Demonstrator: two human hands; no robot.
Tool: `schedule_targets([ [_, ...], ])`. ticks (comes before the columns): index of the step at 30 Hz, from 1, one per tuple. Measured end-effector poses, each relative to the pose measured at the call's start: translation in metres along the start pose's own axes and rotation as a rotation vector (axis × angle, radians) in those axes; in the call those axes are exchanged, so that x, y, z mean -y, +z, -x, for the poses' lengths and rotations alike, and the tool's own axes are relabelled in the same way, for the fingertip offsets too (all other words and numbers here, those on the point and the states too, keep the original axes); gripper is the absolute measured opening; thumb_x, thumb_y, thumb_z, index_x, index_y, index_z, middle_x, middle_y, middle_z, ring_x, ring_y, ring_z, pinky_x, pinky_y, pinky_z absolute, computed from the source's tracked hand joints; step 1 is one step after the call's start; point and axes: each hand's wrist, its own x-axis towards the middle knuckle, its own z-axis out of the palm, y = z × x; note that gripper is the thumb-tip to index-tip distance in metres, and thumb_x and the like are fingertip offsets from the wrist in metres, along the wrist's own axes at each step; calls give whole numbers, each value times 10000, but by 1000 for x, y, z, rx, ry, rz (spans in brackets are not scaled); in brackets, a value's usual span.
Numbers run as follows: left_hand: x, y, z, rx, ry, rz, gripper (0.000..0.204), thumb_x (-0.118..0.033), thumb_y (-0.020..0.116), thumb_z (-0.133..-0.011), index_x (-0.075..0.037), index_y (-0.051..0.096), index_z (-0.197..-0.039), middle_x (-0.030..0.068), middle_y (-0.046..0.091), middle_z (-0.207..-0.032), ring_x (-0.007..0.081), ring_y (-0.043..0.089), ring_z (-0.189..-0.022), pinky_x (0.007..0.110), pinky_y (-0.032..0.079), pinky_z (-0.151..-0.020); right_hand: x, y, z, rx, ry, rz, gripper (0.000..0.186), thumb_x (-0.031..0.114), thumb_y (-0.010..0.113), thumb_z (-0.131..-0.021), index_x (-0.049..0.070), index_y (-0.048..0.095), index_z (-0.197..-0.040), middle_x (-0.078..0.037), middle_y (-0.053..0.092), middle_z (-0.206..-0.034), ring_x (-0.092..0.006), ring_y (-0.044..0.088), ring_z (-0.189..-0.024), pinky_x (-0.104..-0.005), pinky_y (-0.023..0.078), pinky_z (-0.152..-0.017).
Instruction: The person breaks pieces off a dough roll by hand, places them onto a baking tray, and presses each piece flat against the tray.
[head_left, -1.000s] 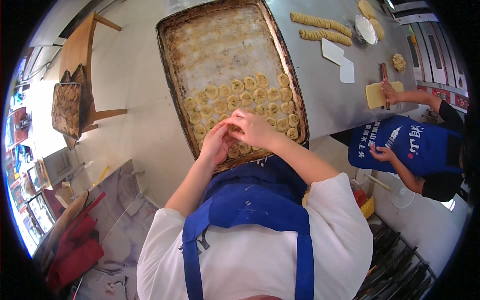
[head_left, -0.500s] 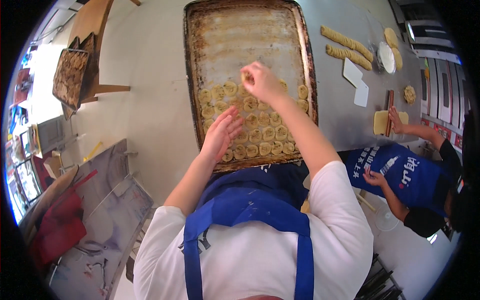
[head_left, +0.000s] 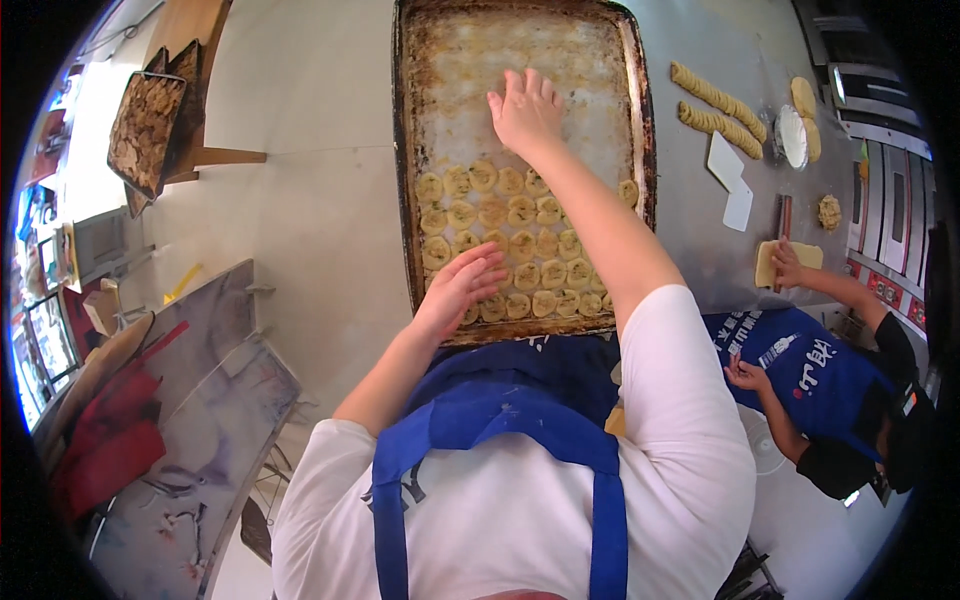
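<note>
hands flat on baking tray; dough ropes, co-worker right.

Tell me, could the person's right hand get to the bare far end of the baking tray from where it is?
Probably yes: the right hand lies spread flat on the bare middle of the baking tray, beyond the dough rounds, with nothing between it and the far end.

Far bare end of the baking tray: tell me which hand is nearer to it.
Right. The right hand lies flat on the baking tray's bare far part; the left hand rests on the dough rounds near its front edge.
</note>
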Motion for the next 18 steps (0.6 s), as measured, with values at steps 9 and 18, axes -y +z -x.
schedule_targets([
  [9, 0, -12, 7, -27, 67, 15, 439, -229, 481, -1006, -54, 432, -1406, 114, 525, -1370, 225, 561, -1184, 342, 447, -983, -11, 25, 2, -49, -115, 289, 570, 478, 415, -974, 178, 345, -1453, -149, 339, -1431, -316, 315, -1335, -533, 197, -1104],
  [18, 4, -6, 9, 8, 46, -8, 428, -226, 485, -1006, -64, 444, -1400, 105, 536, -1356, 211, 567, -1172, 328, 449, -967, -17, 20, -11, -66, -81, 325, 716, 648, 323, -942, 188, 264, -1488, -154, 271, -1477, -338, 206, -1403, -572, 133, -1125],
])
